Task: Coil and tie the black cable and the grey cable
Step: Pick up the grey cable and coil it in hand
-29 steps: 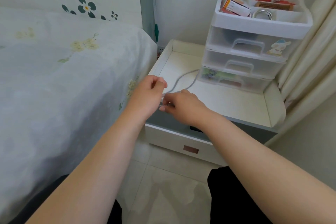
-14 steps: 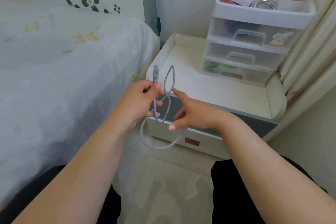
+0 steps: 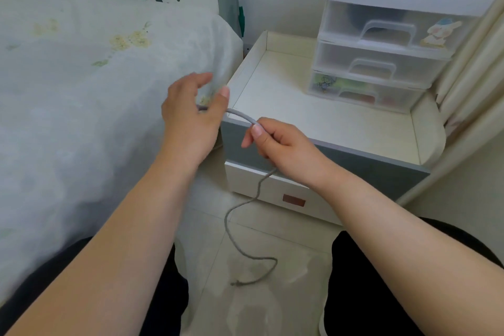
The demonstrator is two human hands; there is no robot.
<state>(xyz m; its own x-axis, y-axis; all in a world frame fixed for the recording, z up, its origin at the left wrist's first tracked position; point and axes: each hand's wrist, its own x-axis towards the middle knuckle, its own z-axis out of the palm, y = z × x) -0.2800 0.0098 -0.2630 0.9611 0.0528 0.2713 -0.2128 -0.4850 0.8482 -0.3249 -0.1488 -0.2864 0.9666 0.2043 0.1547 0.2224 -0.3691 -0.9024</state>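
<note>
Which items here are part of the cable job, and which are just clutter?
In the job:
- grey cable, slack end trailing down to the floor
- left hand, holding one end
- right hand, gripping it further along
The black cable is not in view.

Just lying about:
- plastic drawer unit
- nightstand
- bed
- curtain
</note>
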